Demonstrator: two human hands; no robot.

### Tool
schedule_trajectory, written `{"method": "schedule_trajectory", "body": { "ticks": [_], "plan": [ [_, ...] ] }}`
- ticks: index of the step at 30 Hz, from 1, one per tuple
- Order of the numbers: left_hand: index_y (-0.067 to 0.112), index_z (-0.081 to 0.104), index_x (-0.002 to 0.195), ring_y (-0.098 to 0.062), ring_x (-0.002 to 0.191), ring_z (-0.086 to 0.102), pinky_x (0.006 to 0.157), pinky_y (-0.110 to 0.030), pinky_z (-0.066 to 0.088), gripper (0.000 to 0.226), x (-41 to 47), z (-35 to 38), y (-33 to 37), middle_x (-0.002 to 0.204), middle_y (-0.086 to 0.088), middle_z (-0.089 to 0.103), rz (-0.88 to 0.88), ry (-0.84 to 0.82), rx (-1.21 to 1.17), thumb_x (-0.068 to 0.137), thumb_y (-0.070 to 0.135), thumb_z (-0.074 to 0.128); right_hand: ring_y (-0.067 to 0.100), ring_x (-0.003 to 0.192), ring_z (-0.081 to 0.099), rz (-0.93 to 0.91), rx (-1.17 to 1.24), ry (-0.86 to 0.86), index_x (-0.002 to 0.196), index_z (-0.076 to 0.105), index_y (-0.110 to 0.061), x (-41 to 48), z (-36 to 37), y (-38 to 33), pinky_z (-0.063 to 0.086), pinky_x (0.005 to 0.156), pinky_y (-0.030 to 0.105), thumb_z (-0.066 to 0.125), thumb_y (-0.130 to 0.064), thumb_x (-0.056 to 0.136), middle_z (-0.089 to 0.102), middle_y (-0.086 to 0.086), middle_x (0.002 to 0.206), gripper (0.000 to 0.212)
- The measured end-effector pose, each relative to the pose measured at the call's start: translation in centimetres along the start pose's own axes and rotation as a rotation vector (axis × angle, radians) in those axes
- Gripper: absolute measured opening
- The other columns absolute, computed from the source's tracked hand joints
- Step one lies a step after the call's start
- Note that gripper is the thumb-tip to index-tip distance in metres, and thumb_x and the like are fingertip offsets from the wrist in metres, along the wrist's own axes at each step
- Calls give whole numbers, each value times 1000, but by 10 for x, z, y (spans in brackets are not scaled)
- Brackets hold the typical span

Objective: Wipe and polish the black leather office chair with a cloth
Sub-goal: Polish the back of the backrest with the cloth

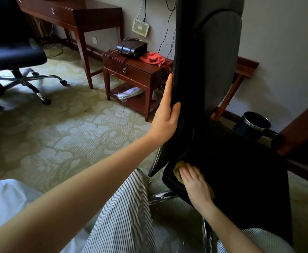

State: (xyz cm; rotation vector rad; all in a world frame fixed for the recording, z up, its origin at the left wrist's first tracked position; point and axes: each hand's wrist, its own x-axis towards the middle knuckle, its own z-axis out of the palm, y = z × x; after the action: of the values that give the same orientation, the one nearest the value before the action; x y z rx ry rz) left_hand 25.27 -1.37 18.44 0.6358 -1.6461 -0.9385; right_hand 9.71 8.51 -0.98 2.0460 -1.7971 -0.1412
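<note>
The black leather office chair (244,161) stands right in front of me, its backrest (191,70) rising up the middle of the view. My left hand (166,115) lies along the backrest's left edge, fingers straight and thumb wrapped onto the front face. My right hand (195,183) presses a yellow cloth (178,169) flat onto the seat's rear left corner, just below the backrest. Most of the cloth is hidden under the palm.
A second black office chair (14,57) stands at the left. A wooden desk (76,13) and a low side table (136,72) with a dark bag (131,46) and red cloth (155,59) are behind. A round bin (253,125) sits by the wall on the right.
</note>
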Motion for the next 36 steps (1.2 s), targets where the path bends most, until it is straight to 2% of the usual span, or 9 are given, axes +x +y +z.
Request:
{"method": "schedule_trajectory", "body": {
  "ticks": [2, 6, 13, 15, 19, 25, 29, 32, 36],
  "plan": [
    [21, -5, 145, 6, 138, 5, 116, -20, 7, 69, 0, 1, -2, 143, 24, 5, 0, 27, 4, 94, -6, 34, 29, 124, 45, -1, 72, 216, 124, 57, -3, 3, -15, -1, -2, 118, 33, 55, 5, 75, 50, 12, 137, 50],
    [26, -5, 142, 16, 134, 4, 113, -13, 7, 69, -2, 3, -2, 139, 32, 4, 11, 21, 8, 94, -6, 34, 27, 141, 17, -19, 198, 469, 149, 14, -7, 14, -36, -9, 2, 119, 35, 38, -5, 84, -2, 3, 158, 69],
    [25, -3, 144, 0, 141, 6, 117, -22, 9, 69, -5, 4, 1, 148, 16, 7, 7, 37, -18, 95, -5, 35, 32, 120, 38, 188, 129, 511, 131, 42, -2, 59, -78, -2, 13, 114, 41, 40, -5, 83, 52, 15, 134, 48],
    [19, -2, 146, 7, 138, 6, 115, -18, 9, 68, -5, 3, -1, 146, 21, 6, 13, 29, -14, 95, -5, 35, 32, 126, 34, 134, 103, 439, 126, 51, -1, 50, -60, -9, 0, 118, 40, 43, -3, 82, 57, 16, 129, 46],
    [22, -3, 144, 21, 131, 5, 111, -10, 9, 68, -2, 2, -2, 139, 32, 5, 29, 13, -3, 95, -6, 35, 31, 125, 36, 167, 115, 217, 117, 62, 1, 31, -35, -23, 3, 114, 39, 78, 3, 58, 59, 16, 127, 61],
    [17, -3, 146, 15, 135, 5, 113, -13, 9, 69, -1, 1, -5, 142, 27, 5, 30, 10, -1, 94, -7, 35, 30, 113, 59, 225, 227, -39, 112, 66, -1, 12, -16, -60, -3, 117, 36, 90, 4, 35, 65, 13, 117, 81],
    [17, -3, 147, 9, 137, 6, 113, -14, 9, 69, -1, -1, -4, 147, 17, 6, 33, 18, 2, 94, -7, 35, 32, 122, 50, 255, 274, 175, 122, 56, 2, 22, -38, -46, -5, 118, 32, 87, 0, 51, 57, 16, 128, 77],
    [26, -4, 142, 3, 140, 7, 115, -17, 10, 69, -2, 1, -2, 149, 12, 9, 29, 38, -5, 94, -5, 35, 31, 128, 36, 276, 279, 373, 133, 37, 1, 39, -71, -23, 10, 117, 37, 79, -4, 62, 49, 20, 136, 83],
    [27, -5, 141, -3, 141, 6, 116, -19, 11, 68, -2, 2, -2, 150, 9, 8, 40, 42, -8, 95, -4, 36, 35, 121, 50, 278, 197, 389, 134, 34, -2, 54, -92, -4, 26, 105, 47, 79, -9, 62, 46, 17, 140, 85]
  ]
}}
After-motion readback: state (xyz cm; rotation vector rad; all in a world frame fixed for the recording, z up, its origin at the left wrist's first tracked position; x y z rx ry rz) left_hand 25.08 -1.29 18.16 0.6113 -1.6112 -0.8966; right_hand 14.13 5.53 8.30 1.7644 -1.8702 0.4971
